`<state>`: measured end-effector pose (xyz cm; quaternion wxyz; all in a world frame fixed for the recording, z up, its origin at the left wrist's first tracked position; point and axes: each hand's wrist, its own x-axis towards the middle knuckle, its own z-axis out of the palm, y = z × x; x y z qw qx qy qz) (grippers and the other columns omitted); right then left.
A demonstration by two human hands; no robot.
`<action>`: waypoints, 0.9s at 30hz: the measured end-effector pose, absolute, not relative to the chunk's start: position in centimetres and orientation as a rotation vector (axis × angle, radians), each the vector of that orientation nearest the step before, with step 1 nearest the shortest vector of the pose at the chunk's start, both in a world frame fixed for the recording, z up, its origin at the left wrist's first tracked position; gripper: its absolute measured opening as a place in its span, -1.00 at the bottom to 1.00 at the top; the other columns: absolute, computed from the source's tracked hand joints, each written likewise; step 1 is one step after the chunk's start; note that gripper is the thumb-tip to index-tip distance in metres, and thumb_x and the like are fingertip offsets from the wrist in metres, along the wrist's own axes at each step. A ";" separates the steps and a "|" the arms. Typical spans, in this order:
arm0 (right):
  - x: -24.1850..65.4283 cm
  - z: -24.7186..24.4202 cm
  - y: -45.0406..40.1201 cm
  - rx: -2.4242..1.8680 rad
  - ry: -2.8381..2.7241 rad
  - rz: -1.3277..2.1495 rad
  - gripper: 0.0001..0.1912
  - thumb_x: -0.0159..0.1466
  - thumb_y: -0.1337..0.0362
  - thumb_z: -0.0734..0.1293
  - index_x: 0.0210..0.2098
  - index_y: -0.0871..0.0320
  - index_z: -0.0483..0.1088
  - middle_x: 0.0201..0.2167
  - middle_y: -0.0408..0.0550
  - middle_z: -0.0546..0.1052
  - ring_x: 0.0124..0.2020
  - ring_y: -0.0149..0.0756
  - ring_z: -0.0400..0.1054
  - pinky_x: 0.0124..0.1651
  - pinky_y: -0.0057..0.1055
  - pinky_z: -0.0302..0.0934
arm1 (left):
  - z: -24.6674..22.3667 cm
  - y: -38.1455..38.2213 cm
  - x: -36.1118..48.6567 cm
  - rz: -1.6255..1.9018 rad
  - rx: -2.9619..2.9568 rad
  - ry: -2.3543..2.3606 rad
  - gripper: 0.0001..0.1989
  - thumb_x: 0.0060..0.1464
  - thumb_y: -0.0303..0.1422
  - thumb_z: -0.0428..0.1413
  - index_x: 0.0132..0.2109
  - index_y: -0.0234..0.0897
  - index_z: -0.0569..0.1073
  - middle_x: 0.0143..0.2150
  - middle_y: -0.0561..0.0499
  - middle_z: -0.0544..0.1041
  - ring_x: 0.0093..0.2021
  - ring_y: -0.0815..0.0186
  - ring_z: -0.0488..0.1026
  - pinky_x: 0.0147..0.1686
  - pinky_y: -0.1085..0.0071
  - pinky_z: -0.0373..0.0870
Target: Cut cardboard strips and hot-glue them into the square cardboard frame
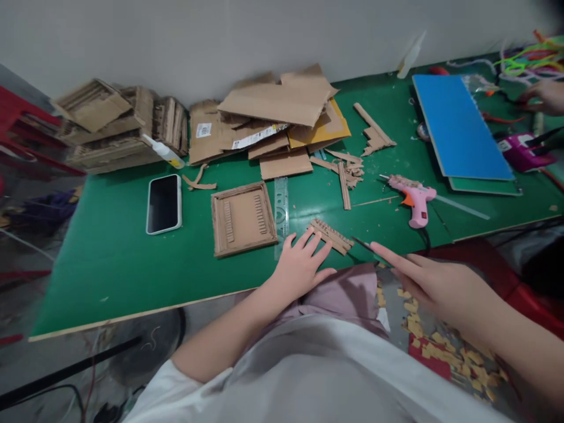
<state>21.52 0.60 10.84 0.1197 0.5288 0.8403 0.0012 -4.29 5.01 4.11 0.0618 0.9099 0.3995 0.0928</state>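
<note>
My left hand (304,261) lies with its fingers spread, the tips resting on a small corrugated cardboard piece (333,236) near the table's front edge. Notches or ridges run along that piece's upper side. In my right hand (434,282) is a craft knife (363,242), slim and dark, its tip close to the cardboard's right end; whether they touch I cannot tell. Left of my left hand, a square cardboard tray (245,251) holds two ridged strips on its floor. Between tray and hand lies a clear plastic ruler (281,205).
A phone (164,204), a glue bottle (164,151) and stacked cardboard frames (118,126) are at left. Cardboard sheets (273,106) and scraps (350,170) lie behind. A pink glue gun (416,202) and blue board (460,129) sit right. Another person's hand (544,97) is far right.
</note>
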 end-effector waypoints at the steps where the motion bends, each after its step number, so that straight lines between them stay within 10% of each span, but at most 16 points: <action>1: 21.1 11.0 1.1 1.572 2.451 0.029 -0.39 0.28 0.20 0.05 0.26 -0.14 -0.29 -0.53 -0.20 0.37 -0.66 -0.48 0.22 -0.63 -0.51 -0.33 | 4.1 5.0 -4.3 0.287 2.745 1.210 -0.49 0.14 -0.02 -0.18 0.11 -0.19 0.27 0.15 -0.15 0.29 0.20 0.08 0.11 0.07 0.03 0.04; 27: 13.8 10.2 6.8 1.283 2.347 0.059 -0.41 0.28 0.22 -0.01 0.26 -0.11 -0.34 -0.47 -0.07 0.44 -0.56 -0.34 0.36 -0.61 -0.55 -0.19 | 3.6 4.9 -4.0 0.357 2.714 1.274 -0.63 0.15 -0.21 -0.08 0.08 -0.17 0.26 0.17 -0.13 0.25 0.20 0.11 0.10 0.04 0.02 0.08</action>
